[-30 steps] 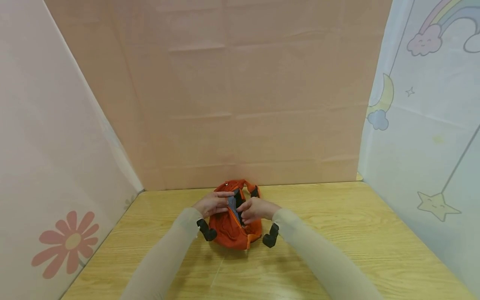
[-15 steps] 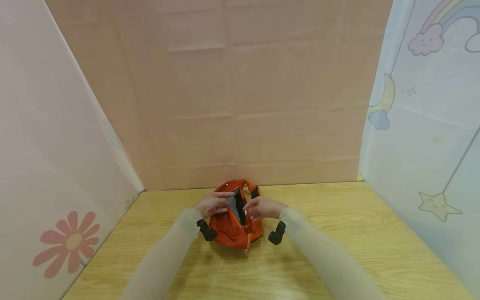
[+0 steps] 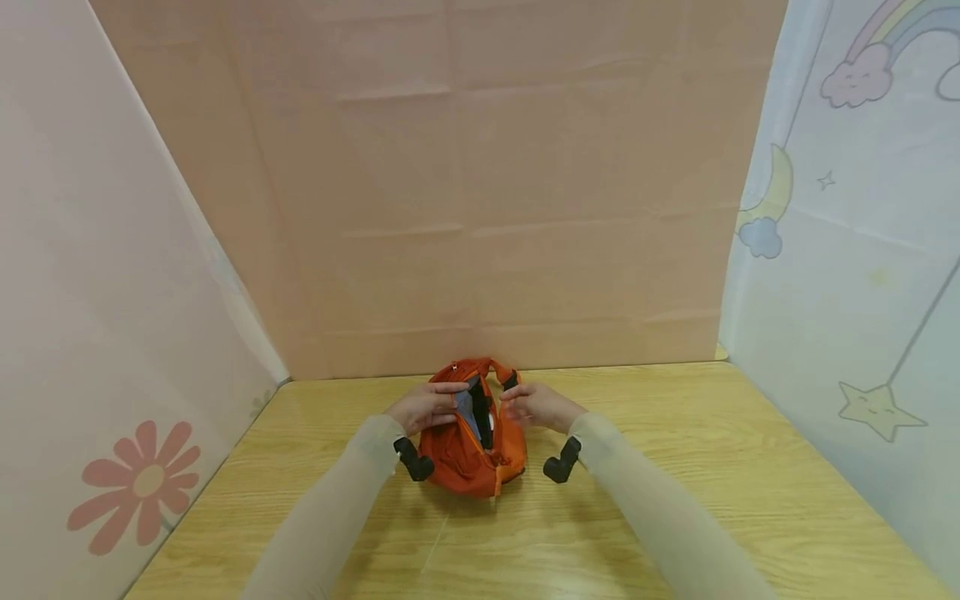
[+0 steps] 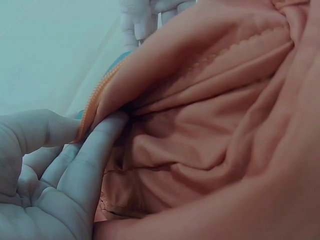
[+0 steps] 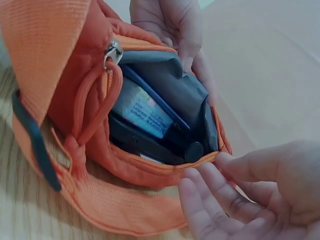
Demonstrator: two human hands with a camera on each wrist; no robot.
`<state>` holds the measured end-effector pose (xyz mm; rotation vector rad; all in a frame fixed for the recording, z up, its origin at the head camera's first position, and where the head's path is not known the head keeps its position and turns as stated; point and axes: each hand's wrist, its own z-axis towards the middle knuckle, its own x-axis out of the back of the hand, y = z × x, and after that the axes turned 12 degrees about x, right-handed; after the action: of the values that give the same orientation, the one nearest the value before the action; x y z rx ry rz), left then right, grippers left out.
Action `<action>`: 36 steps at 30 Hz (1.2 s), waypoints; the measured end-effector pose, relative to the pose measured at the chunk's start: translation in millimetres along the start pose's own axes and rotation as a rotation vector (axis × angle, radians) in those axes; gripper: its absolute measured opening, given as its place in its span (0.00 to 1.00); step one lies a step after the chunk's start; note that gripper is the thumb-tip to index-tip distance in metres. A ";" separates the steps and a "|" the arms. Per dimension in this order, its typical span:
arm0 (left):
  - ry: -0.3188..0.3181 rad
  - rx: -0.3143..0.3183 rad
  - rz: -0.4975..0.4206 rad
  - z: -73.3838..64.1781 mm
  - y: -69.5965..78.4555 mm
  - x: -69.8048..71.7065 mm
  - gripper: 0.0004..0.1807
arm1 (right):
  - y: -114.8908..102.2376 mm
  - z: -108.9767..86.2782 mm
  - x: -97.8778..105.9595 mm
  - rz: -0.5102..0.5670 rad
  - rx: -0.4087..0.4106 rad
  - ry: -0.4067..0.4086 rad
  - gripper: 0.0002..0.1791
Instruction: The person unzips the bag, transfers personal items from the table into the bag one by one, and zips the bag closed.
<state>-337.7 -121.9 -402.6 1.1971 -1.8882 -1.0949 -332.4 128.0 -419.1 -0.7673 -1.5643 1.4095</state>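
Note:
An orange bag (image 3: 459,462) rests on the table, its zipped mouth spread apart. My left hand (image 3: 422,408) pinches the zipper edge (image 4: 102,92) between thumb and fingers, holding back the grey lining (image 5: 155,75). At the opposite rim is my right hand (image 3: 546,407), fingers loosely bent and nothing visible in its grasp; whether the fingertips touch the fabric is hard to tell. Inside the bag, the right wrist view shows a packet with printed text (image 5: 145,115), a thin blue-edged thing (image 5: 155,95) and black objects (image 5: 145,142), their kinds unclear.
The orange strap (image 5: 135,207) with its dark buckle (image 5: 35,140) loops out beside the bag. A cord pull hangs from the metal zipper slider (image 5: 114,52). A peach-coloured sheet (image 3: 487,208) stands behind the wooden table (image 3: 637,467), with printed sheets on both sides.
My right hand has drawn out of the bag's mouth and moved right to its outer rim. The left hand keeps its hold on the edge; the bag barely shifts.

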 end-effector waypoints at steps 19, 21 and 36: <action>0.006 0.007 -0.009 3.6 -1.6 -1.1 0.23 | -0.6 12.6 -14.8 0.085 -0.020 0.039 0.21; 0.005 0.011 -0.015 3.9 -1.8 -0.7 0.23 | -0.3 14.5 -16.3 0.088 -0.022 0.038 0.21; -0.015 -0.003 -0.017 6.5 -2.5 2.6 0.23 | -0.5 18.0 -16.3 0.097 -0.006 -0.009 0.22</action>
<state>-343.1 -122.9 -407.5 1.2084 -1.8902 -1.1190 -341.4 105.6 -421.5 -0.8513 -1.5565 1.4808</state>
